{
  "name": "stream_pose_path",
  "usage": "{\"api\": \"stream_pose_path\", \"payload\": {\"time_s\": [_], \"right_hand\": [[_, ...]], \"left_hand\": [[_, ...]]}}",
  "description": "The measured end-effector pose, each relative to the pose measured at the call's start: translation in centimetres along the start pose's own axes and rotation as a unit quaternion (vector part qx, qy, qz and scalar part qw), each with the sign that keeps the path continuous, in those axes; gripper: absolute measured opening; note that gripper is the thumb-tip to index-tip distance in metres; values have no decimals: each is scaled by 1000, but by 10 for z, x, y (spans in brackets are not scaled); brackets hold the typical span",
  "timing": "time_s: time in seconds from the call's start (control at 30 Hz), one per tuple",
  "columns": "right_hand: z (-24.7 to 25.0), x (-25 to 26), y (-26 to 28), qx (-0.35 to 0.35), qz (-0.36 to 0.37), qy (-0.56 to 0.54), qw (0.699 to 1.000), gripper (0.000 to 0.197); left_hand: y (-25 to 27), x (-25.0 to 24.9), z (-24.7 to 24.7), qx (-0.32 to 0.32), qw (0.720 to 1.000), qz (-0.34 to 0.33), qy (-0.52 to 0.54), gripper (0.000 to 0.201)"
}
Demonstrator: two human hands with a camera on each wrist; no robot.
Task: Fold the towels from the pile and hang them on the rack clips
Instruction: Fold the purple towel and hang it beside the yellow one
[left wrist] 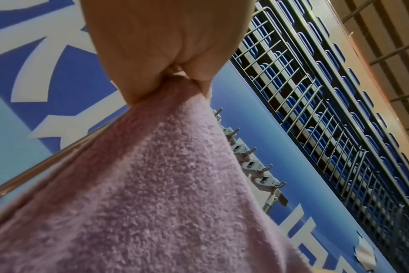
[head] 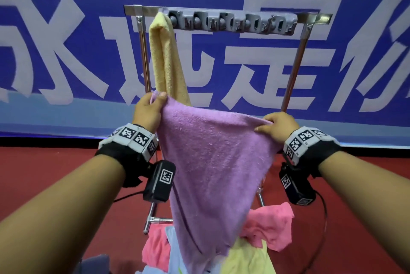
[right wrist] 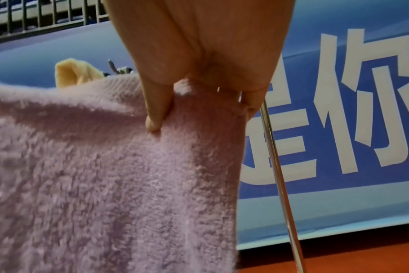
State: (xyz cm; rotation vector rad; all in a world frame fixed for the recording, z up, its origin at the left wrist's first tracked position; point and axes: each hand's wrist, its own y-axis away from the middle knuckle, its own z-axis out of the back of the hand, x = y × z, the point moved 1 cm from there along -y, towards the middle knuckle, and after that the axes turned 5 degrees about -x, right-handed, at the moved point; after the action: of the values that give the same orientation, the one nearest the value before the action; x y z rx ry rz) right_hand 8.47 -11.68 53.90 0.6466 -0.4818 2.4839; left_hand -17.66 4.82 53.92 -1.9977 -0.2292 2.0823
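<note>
Your left hand (head: 148,110) pinches one top corner of the purple towel (head: 213,162), thumb over the edge and fingers curled behind it, and your right hand (head: 278,125) pinches the opposite corner the same way; the wrist views confirm both grips are closed on terry cloth. You hold the left corner a little higher than the right, both forearms reaching forward and slightly up, so the towel hangs spread between them and tapers to a point just over the pile (head: 266,229) of pink, yellow and pale blue towels on the red floor. The purple towel looks unfolded as yet, so I judge you are at the start of its fold. Beyond your hands stands the rack (head: 292,78), and on its top bar the grey clips (head: 230,21) run in a row. One yellow towel (head: 165,58) already hangs folded at the leftmost clip; the remaining clips are bare. So one towel is done, one is in hand, and several wait in the pile.
</note>
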Motion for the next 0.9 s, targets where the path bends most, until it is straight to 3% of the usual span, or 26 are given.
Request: {"api": "stream_pose_path", "payload": {"time_s": [0.07,0.27,0.47,0.6,0.67,0.77,0.9], "right_hand": [[15,10,-5,-8,11,-2,1000,10],[65,27,-28,-35,29,-26,999,24],[98,29,-43,-149,21,-84,985,11],[103,27,-49,-175,16,-77,981,17],[103,30,-50,-174,12,-78,982,19],[98,31,-50,-170,-18,-101,980,16],[88,33,-47,-149,-54,-60,986,14]], "left_hand": [[-6,-4,0,-23,999,-20,-13,23],[-32,-34,10,-64,996,-49,-34,22],[-48,-52,23,-69,996,-50,3,18],[-49,-48,27,-78,996,-51,-11,23],[-49,-44,28,-67,997,-35,-19,27],[-46,-38,26,-10,998,41,-42,29],[-31,-36,17,32,993,118,-7,19]]}}
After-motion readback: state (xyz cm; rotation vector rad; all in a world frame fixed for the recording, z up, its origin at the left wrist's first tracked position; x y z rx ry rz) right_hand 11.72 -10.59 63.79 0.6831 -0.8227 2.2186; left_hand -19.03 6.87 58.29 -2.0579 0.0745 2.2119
